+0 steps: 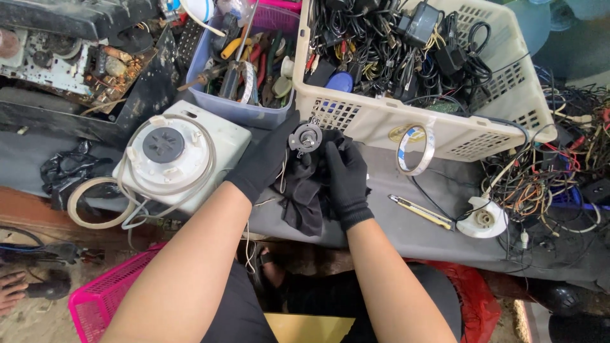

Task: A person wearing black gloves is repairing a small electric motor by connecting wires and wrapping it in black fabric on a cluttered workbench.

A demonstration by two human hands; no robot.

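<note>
At frame centre, my gloved left hand and right hand grip the small motor in a black cloth, wiping unfinished.

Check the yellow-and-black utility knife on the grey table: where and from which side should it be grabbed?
Grip the yellow-and-black utility knife at mid-handle, fingers across its narrow width, coming from above. It lies flat on the grey table, slanted, with bare surface along both long sides. The right hand is nearest; avoid the upper-left tip, probably the blade end.

Both hands, left hand and right hand, wear snug black gloves ending at the wrists; forearms are unsleeved.
</note>
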